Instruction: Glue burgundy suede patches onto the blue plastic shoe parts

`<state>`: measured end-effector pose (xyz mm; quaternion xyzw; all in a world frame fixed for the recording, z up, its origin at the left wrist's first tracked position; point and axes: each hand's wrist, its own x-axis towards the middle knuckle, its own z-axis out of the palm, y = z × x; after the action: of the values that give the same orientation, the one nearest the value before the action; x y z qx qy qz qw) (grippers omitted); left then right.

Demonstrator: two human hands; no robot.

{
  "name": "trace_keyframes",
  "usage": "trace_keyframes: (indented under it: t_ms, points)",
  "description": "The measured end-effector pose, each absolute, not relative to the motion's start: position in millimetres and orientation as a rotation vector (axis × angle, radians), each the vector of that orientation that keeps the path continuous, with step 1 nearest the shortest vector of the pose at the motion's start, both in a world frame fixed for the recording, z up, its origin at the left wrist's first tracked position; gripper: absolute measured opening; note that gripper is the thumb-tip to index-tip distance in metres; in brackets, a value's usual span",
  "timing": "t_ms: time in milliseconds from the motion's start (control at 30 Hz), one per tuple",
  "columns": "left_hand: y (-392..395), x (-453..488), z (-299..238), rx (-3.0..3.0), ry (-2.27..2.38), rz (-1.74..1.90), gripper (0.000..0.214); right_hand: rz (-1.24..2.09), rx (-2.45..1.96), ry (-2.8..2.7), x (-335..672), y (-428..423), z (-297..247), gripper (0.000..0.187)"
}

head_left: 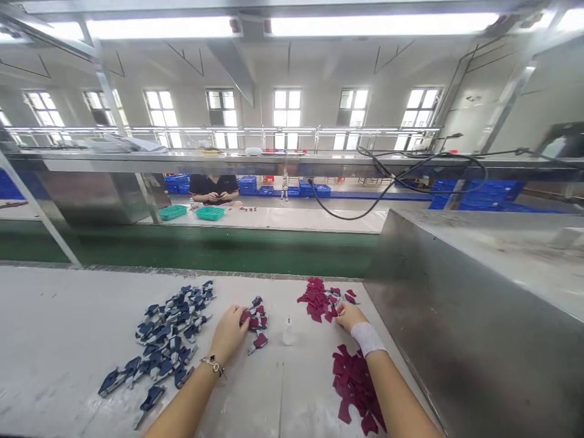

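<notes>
My left hand (pixel 229 333) rests on the white table (pixel 59 340), its fingers curled round a small cluster of blue parts with maroon patches (pixel 256 317). One such part (pixel 258 342) lies loose just right of it. My right hand (pixel 347 316), with a white wristband, pinches at the edge of a far pile of maroon pieces (pixel 316 298). A small clear glue bottle (pixel 288 331) stands between my hands. A heap of several dark blue parts (pixel 166 340) lies to the left. Another pile of maroon pieces (pixel 356 389) lies under my right forearm.
A steel housing (pixel 474 328) walls off the right side. A green conveyor belt (pixel 205 249) runs behind the table. Across it, another person (pixel 214 190) works with two green trays (pixel 210 213). A black cable (pixel 392 182) hangs from the overhead shelf. Blue crates stand beyond.
</notes>
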<state>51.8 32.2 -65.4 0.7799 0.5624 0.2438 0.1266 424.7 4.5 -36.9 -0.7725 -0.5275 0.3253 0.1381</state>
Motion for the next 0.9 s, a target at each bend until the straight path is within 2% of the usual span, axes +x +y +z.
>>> trace_keyframes:
  t_ms: [300, 567, 900]
  points:
    - [28.1, 51.1, -73.4, 2.279, 1.576, 0.763, 0.028, 1.164, -2.010, -1.466, 444.8, 26.1, -57.5, 0.030]
    - [33.5, 41.7, -81.2, 2.246, 1.490, 0.777, 0.026, 1.380, -1.860, -1.339, 460.3, 4.0, -75.8, 0.030]
    - [41.3, 36.7, -86.2, 2.261, 1.413, 0.728, 0.025, 1.339, -1.960, -1.096, 441.5, 4.3, -93.2, 0.032]
